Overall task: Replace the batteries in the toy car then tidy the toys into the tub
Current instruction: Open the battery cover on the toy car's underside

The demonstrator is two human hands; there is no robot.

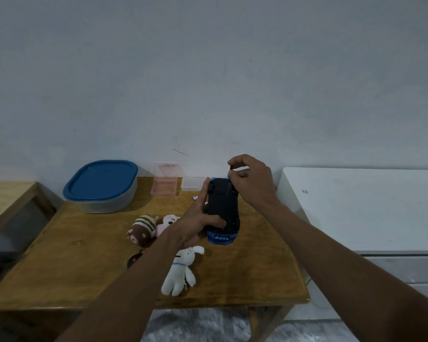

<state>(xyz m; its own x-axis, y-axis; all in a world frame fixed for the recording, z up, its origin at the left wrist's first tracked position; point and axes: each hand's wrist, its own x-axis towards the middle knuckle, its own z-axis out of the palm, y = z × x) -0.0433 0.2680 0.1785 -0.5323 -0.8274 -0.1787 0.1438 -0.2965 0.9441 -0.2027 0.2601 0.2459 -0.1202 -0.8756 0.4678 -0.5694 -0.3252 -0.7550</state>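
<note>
Pinching a thin dark tool (229, 183) upright, the right hand (252, 185) is set over the toy car (223, 206), which is gripped underside up by the left hand (195, 228) above the table (84, 267) — three plush toys (181, 270) are laid beneath, the lidded tub (101, 191) at the back left.

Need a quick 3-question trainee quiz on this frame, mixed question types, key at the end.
1. True or false: the blue lid is off the tub.
2. The toy car, gripped by the left hand, is: A) underside up B) wheels down C) inside the tub.
3. Fill in: the right hand pinches a thin ___ over the car's underside.
Key: 1 false; 2 A; 3 screwdriver.
</note>
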